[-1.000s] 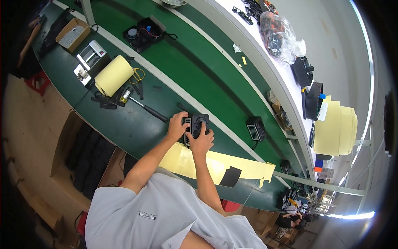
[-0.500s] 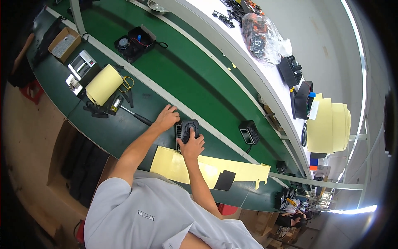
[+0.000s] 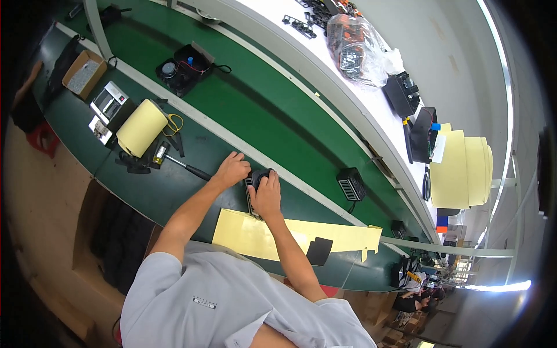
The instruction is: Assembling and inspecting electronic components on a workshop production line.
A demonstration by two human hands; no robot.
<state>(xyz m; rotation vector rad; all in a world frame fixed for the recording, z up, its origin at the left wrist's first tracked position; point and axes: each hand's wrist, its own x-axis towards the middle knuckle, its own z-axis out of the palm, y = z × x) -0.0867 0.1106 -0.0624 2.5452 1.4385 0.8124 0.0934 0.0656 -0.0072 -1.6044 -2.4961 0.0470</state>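
Note:
A black box-shaped device (image 3: 248, 184) with a slotted grille along one side stands on the dark green bench before me. My right hand (image 3: 266, 197) covers most of its top, fingers laid over it and the thumb at its left edge. My left hand (image 3: 233, 170) is at the box's far left corner, with bent fingers slightly apart and nothing seen in them; whether it touches the box is unclear. Beneath my right forearm lies a pale yellow sheet (image 3: 232, 230) with a black rectangular piece (image 3: 319, 251) on it. A hammer (image 3: 185, 166) rests left of my left hand.
Farther left are a yellow roll (image 3: 141, 129), yellow-handled scissors (image 3: 173, 124), a tape dispenser (image 3: 108, 103) and an open carton (image 3: 85, 74). Past the pale rail (image 3: 301, 187), another grilled black box (image 3: 350, 184) and an opened housing (image 3: 185, 69) lie on the green belt. A white shelf (image 3: 371, 107) overhangs.
My right hand has shifted up over the device, its fingers now flatter and closer together on the top. My left hand's fingers have drawn in slightly. The whole view has shifted a little.

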